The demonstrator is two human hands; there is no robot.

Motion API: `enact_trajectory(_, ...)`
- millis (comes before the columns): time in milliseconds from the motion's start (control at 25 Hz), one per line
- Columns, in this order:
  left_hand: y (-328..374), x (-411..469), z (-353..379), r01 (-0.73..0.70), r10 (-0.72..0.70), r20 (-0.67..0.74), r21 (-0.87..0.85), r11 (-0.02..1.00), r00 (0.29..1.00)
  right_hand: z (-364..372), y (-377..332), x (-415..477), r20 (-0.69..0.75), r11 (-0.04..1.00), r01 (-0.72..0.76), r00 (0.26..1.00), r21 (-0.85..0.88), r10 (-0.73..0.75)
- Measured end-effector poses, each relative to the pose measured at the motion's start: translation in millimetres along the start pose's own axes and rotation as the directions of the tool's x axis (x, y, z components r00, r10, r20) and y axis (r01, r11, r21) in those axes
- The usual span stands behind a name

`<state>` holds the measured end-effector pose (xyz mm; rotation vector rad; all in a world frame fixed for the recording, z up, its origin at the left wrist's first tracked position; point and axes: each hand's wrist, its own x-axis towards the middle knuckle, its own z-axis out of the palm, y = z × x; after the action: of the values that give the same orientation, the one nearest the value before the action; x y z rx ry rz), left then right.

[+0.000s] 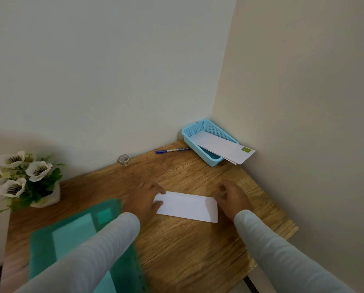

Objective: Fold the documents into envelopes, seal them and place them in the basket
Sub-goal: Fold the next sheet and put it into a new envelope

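Note:
A white envelope (187, 206) lies flat in the middle of the wooden table (176, 250). My left hand (144, 197) presses on its left end, fingers spread over the corner. At the envelope's right end is my right hand (233, 197), fingers curled against the edge; whether they pinch the flap is unclear. A light blue plastic basket (189, 136) stands in the far right corner against the walls. Sealed white envelopes (223, 150) rest in it, sticking out over its near rim; the top one has a green stamp.
A green plastic folder (75, 235) with paper inside lies at the near left, partly under my left sleeve. A pot of white artificial flowers (24, 180) stands at the far left. A roll of clear tape (123, 160) and a blue pen (170, 150) lie near the back wall.

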<state>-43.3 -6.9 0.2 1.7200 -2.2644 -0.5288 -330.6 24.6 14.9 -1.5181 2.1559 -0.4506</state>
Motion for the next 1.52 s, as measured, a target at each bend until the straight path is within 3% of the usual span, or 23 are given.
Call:
enact_trajectory(80,-2,-4,8,0.015,-0.020,0.076,0.068,0.998,0.997,5,-3,-6,0.006,0.987,0.105,0.994,-0.120,-0.105)
enact_trajectory(160,-5,-6,14,0.027,-0.043,0.125,0.132,0.991,0.991,12,-7,-16,0.111,0.945,0.235,0.970,-0.228,-0.215)
enact_trajectory(320,-6,-5,15,0.008,-0.033,0.160,0.154,0.988,0.987,17,-6,-26,0.196,0.894,0.297,0.950,-0.336,-0.243)
enact_trajectory(680,-31,-53,-32,-0.013,0.014,0.018,-0.082,0.997,1.000,-1,-25,-69,0.148,0.983,0.152,0.980,-0.107,-0.135)
enact_trajectory(880,-68,-111,-62,-0.064,0.064,-0.004,-0.158,0.985,0.998,15,-73,-131,0.166,0.973,0.230,0.960,-0.022,-0.223)
enact_trajectory(1040,-98,-166,-75,-0.043,0.062,0.134,-0.142,0.989,0.989,53,-110,-192,0.318,0.934,0.355,0.890,-0.039,-0.325)
enact_trajectory(1160,-113,-200,-71,-0.013,0.050,0.339,-0.111,0.994,0.940,83,-127,-226,0.436,0.903,0.425,0.826,-0.062,-0.358)
enact_trajectory(1280,-122,-225,-59,-0.064,0.081,0.421,-0.054,0.996,0.903,105,-137,-252,0.496,0.851,0.506,0.780,-0.141,-0.382)
enact_trajectory(1400,-118,-242,-51,-0.088,0.058,0.460,0.045,0.995,0.886,111,-141,-268,0.479,0.869,0.479,0.796,-0.126,-0.370)
enact_trajectory(1520,-108,-256,-53,0.007,0.007,0.469,-0.028,1.000,0.883,107,-139,-272,0.429,0.889,0.445,0.827,-0.104,-0.364)
